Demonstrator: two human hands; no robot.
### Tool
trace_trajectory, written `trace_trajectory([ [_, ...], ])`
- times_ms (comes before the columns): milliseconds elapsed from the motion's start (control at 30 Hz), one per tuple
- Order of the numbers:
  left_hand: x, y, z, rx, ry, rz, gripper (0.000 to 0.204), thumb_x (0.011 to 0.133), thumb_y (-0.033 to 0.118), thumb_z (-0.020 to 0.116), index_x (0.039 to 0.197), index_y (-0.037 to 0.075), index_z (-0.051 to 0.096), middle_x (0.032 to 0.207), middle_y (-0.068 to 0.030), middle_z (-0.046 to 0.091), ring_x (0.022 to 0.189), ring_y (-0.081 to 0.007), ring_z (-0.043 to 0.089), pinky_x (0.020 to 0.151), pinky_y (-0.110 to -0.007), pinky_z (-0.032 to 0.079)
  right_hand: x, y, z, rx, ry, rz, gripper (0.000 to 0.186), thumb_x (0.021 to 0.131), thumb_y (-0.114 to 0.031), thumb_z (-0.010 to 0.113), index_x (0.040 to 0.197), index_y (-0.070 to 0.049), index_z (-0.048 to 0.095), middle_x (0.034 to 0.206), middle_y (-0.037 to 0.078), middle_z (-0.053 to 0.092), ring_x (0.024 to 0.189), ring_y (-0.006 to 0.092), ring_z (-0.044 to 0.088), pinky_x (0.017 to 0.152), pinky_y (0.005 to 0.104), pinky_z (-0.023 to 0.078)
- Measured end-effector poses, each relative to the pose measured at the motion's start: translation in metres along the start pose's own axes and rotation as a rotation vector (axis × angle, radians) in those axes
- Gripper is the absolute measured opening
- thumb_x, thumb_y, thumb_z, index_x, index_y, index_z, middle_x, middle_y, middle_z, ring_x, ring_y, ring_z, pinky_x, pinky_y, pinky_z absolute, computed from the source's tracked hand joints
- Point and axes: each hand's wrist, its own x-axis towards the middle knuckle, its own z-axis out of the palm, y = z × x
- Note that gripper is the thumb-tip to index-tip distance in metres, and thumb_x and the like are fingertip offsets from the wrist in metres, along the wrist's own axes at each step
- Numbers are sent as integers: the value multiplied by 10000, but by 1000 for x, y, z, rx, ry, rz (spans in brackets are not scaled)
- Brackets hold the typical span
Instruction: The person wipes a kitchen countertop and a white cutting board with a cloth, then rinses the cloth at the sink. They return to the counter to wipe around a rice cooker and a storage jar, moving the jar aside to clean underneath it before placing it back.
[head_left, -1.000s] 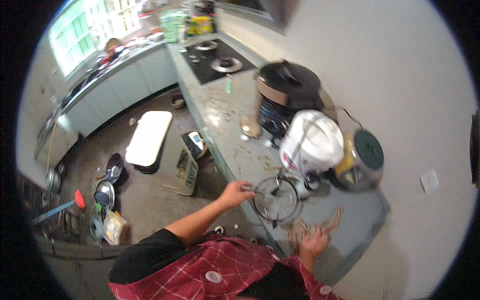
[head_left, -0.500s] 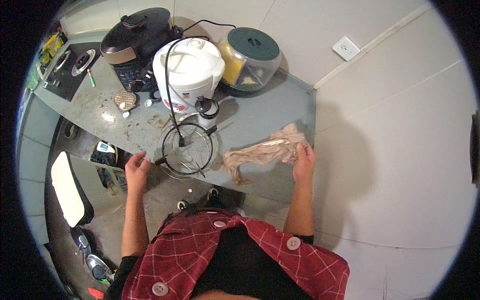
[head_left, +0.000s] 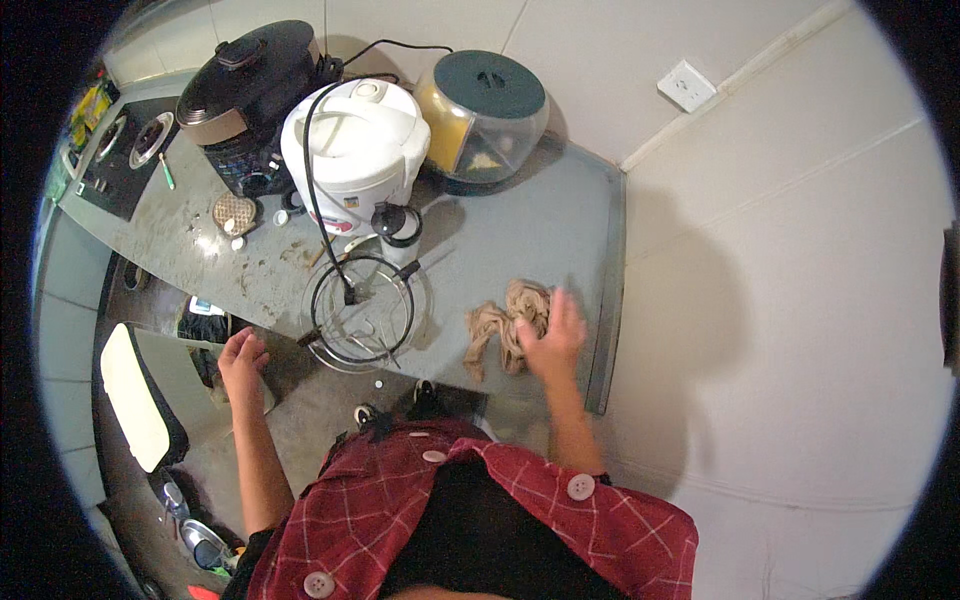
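Wiping w/ crumpled beige cloth rag (head_left: 508, 322) looked partly done, judging by the surface: grey countertop (head_left: 520, 235) around rag fairly clean, but crumbs and stains showed at 9 o'clock of the wire rack, toward the cookers. That stretch seemingly left to do.

Right hand (head_left: 550, 335) pressed flat on rag, fingers spread over its 3 o'clock side, pinning more than gripping. Rag lay on counter near the front edge, at 3 o'clock from round wire rack (head_left: 362, 312).

Left hand (head_left: 243, 357) loosely curled, empty, off the counter's front edge at 8 o'clock of rack, touching nothing as far as could be told.

Containers:
- White rice cooker (head_left: 355, 150), lid down, contents hidden; black cord draped over it, down into rack.
- Black pressure cooker (head_left: 250, 85) at 10 o'clock of white one, lid on, contents hidden.
- Clear round tub w/ dark green lid (head_left: 483, 115) at 2 o'clock of white cooker; yellow stuff inside, kind unclear.
- Small clear cup w/ black rim (head_left: 399, 226) just in front of white cooker; contents not readable.
- Small woven dish (head_left: 232, 213) at 8 o'clock of the white cooker, small bits in it, too tiny to name.
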Motion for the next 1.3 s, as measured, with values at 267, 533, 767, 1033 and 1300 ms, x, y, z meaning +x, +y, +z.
trace_trajectory([
  [267,-6,4,28,18,60,-15,248,894,180,614,1083,18,610,890,-25,635,776,-119,608,637,-271,502,36,-11,80,-78,50,-74,717,814,-405,598,1366,3,392,1417,279,327,1344,469,235,1063,648,141],
  [533,-11,20,30,108,124,26,275,899,170,613,1123,13,606,947,-43,640,829,-139,626,680,-273,511,231,0,131,-42,114,-195,590,847,-245,547,1369,-12,399,1402,228,376,1337,385,295,1120,549,125],
  [767,-27,10,32,100,191,-94,288,874,182,629,1088,-11,616,916,-56,640,795,-137,612,672,-281,511,158,-27,122,2,-47,-425,681,769,-178,617,1391,-46,373,1442,212,342,1366,381,264,1137,528,142],
  [1033,6,19,65,206,-122,-12,303,875,201,639,1113,16,608,931,-33,634,826,-125,600,682,-264,491,13,-76,85,272,-180,-440,678,668,-84,566,1339,-94,461,1408,167,385,1345,349,312,1123,535,183],
  [1300,-5,44,46,164,-188,-1,263,874,180,598,1077,19,647,916,-37,636,803,-121,579,695,-270,479,-69,-63,83,431,63,-486,485,600,57,580,1058,-95,635,1216,106,551,1215,337,464,1060,503,319],
])
